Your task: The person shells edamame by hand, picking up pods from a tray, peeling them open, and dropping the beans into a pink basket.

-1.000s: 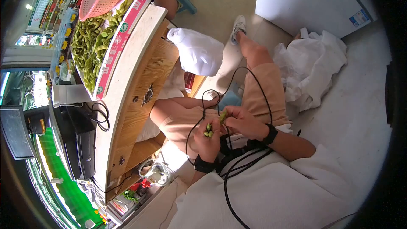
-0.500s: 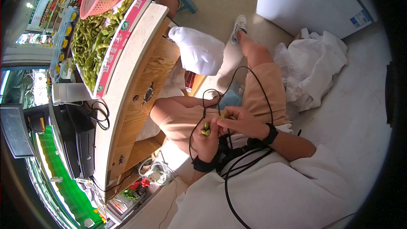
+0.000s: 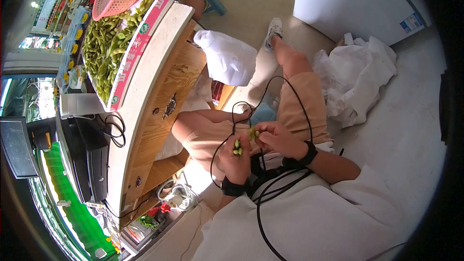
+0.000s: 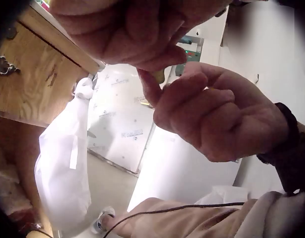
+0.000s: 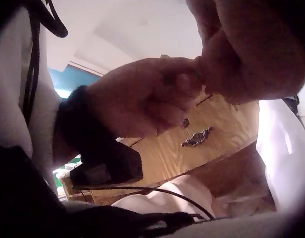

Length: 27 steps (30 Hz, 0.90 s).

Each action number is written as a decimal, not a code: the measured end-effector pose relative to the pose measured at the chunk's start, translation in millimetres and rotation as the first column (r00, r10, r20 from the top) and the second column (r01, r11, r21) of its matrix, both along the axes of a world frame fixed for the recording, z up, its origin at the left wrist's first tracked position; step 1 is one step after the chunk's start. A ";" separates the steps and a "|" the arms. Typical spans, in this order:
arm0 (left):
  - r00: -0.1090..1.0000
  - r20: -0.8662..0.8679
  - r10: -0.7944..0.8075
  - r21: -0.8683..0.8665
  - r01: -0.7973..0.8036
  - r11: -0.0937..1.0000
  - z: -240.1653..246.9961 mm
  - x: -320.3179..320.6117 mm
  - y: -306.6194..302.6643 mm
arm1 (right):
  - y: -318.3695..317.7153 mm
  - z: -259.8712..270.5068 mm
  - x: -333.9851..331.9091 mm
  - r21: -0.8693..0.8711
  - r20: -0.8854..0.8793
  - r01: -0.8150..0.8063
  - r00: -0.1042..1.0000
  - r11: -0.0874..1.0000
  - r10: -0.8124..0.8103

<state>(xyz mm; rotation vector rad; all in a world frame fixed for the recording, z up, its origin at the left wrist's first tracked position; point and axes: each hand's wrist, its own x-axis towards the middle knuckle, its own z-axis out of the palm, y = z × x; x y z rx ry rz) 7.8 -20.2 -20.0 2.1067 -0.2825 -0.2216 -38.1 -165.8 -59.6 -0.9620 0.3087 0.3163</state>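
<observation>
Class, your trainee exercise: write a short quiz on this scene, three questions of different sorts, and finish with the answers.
1. Multiple choice. What is in the left hand?
a) a white cup
b) green pods
c) a bunch of keys

2. True or false. The wall of the pink basket is full of small holes.

3. Fill in the missing word. The wristbands on the person's two wrists are ____ in colour.

Key: 1 b; 2 true; 3 black.
</observation>
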 end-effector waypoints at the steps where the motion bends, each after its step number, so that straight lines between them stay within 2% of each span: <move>1: 1.000 -0.007 0.005 -0.001 -0.005 1.000 2.3 1.2 -0.2 | -1.0 3.9 0.5 0.035 -0.014 0.005 1.000 0.999 -0.005; 4: 1.000 -0.020 0.019 -0.052 -0.020 0.998 1.9 2.4 0.2 | -5.2 18.7 2.0 0.134 -0.034 -0.004 0.999 0.991 0.008; 7: 1.000 0.017 0.013 -0.075 -0.012 0.997 5.3 1.5 -3.8 | -5.7 35.8 6.2 0.056 0.020 -0.038 0.999 0.998 0.036; 11: 0.996 0.078 -0.034 -0.095 0.041 0.995 -3.9 -0.7 0.6 | -2.6 24.2 5.7 0.109 0.052 -0.041 0.998 0.993 0.036; 13: 0.995 -0.097 -0.020 -0.165 0.004 0.986 2.9 -0.5 -0.9 | -0.4 18.3 4.2 0.177 0.005 -0.032 0.999 0.984 0.032; 14: 0.996 -0.087 -0.019 -0.167 0.004 0.986 5.6 0.6 -2.3 | -1.5 17.5 4.9 0.174 0.015 -0.035 0.999 0.984 0.033; 16: 0.954 -0.300 -0.022 -0.333 -0.083 0.939 10.4 1.2 -3.4 | -3.2 17.0 6.3 0.289 -0.021 -0.060 0.997 0.955 0.069; 17: 0.958 -0.285 -0.016 -0.334 -0.084 0.939 9.9 1.6 -3.1 | -3.5 16.0 6.0 0.289 -0.006 -0.070 0.997 0.955 0.075; 19: 0.982 -0.172 -0.076 -0.331 0.015 0.943 6.7 0.1 -3.5 | -3.4 13.8 3.8 0.302 -0.056 -0.029 0.997 0.953 0.048; 21: 0.995 -0.087 -0.057 -0.302 0.028 0.953 10.1 0.2 -6.0 | -3.7 12.5 1.8 0.262 -0.009 -0.028 0.999 0.965 0.031; 23: 0.983 0.002 -0.182 -0.132 0.181 0.975 17.4 2.7 -8.8 | -7.8 2.9 0.2 0.157 -0.041 -0.073 0.996 0.985 0.080; 24: 0.976 0.058 -0.209 -0.058 0.212 0.976 18.9 2.7 -10.6 | -5.1 6.0 -0.1 0.139 -0.039 -0.019 0.999 0.990 0.024; 25: 0.978 0.078 -0.194 -0.057 0.198 0.978 17.3 2.6 -11.2 | -4.8 6.3 -0.3 0.135 -0.019 -0.036 0.999 0.990 0.039; 27: 0.948 0.134 -0.289 -0.037 0.296 0.955 16.7 4.5 -9.9 | -4.6 6.0 0.1 0.224 -0.092 0.022 0.996 0.974 -0.001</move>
